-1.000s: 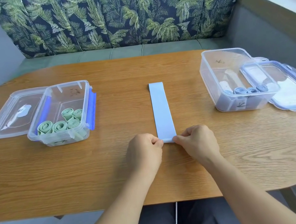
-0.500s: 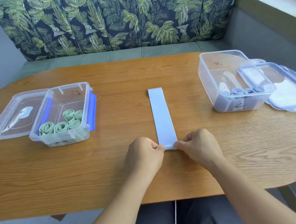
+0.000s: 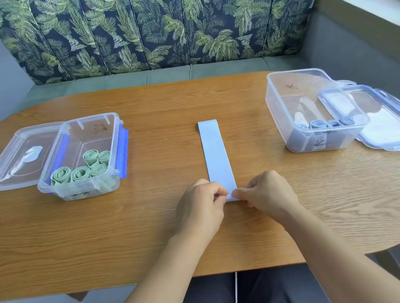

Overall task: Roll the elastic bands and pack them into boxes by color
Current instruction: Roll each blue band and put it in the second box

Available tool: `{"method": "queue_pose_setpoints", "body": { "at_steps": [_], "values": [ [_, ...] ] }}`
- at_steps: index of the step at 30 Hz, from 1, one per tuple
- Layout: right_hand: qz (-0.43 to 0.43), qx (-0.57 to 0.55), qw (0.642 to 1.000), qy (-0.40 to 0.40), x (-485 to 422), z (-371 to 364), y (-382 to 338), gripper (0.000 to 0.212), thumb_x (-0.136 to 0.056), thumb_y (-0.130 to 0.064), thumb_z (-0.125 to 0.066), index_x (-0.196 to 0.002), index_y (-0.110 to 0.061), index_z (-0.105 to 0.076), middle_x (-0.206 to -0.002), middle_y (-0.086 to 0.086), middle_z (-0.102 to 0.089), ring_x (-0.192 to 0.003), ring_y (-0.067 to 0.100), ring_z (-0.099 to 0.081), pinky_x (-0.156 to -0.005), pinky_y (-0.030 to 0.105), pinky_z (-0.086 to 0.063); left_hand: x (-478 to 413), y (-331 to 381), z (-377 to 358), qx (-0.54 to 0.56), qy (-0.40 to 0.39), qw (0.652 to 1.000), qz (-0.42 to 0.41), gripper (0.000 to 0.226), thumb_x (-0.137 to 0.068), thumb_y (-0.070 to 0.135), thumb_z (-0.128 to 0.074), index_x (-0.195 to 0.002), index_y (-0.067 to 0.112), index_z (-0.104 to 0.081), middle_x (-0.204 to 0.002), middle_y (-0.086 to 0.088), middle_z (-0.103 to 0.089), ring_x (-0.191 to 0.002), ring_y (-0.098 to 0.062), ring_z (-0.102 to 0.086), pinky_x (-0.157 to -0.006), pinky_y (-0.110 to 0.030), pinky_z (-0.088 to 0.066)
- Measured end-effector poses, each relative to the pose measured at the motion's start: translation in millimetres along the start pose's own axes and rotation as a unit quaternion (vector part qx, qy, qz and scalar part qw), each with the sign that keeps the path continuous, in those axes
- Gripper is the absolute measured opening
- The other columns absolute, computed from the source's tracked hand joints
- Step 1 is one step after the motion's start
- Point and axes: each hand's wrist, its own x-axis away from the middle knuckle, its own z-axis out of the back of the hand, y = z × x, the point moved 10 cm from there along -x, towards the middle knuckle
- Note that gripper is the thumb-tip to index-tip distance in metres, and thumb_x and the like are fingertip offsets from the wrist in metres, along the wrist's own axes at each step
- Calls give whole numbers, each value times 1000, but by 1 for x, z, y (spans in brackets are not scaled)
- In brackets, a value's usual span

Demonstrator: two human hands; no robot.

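Note:
A pale blue elastic band lies flat and straight on the wooden table, running away from me. My left hand and my right hand pinch its near end from either side with curled fingers. That near end is partly hidden under my fingertips. A clear box at the left holds several rolled green bands. A clear box at the right holds several rolled blue bands.
A clear lid lies left of the green box. Another lid leans on the blue box's right side. A leaf-patterned bench back stands behind the table. The table's rounded right edge is near the blue box.
My fingertips have closed in over the band's near end, which looks slightly lifted or folded. The band itself has stayed in place.

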Motion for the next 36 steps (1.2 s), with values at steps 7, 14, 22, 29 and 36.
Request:
{"method": "queue_pose_setpoints", "body": {
  "at_steps": [7,14,22,29,36],
  "values": [
    [46,-64,996,29,16,2,5,16,-79,-35,-72,-68,-24,-70,-66,-5,-67,-65,15,-60,-63,36,-51,-5,-1,-2,-18,-12,1000,6,12,-92,25,-60,-93,26,-72,-100,11,-62,-93,-12,-60,-77,-31,-50],
    [7,-26,999,30,12,-1,1,22,-81,-45,-71,-68,-27,-67,-67,-8,-65,-68,15,-60,-57,26,-39,-7,1,0,-43,-6,999,3,15,-94,26,-56,-91,26,-70,-100,9,-59,-91,-14,-58,-73,-29,-48],
    [-32,-4,999,31,3,2,1,28,-78,-46,-71,-67,-20,-66,-76,-2,-71,-74,20,-66,-59,26,-42,-13,3,-2,-63,4,998,-4,19,-96,26,-53,-83,20,-65,-98,4,-54,-87,-20,-57,-68,-32,-46],
    [-48,9,998,30,-1,3,-1,36,-77,-46,-71,-84,-11,-72,-79,-1,-74,-78,20,-68,-67,28,-48,-10,-11,6,-1,12,999,46,17,-93,19,-57,-106,18,-67,-103,3,-65,-93,-16,-62,-83,-31,-51],
    [-44,5,999,25,-1,3,-2,36,-77,-43,-70,-86,-9,-73,-82,2,-76,-79,23,-69,-69,30,-51,-4,-31,6,102,18,980,170,12,-83,19,-72,-94,14,-74,-85,-1,-74,-83,-14,-70,-80,-28,-55]
  ]
}}
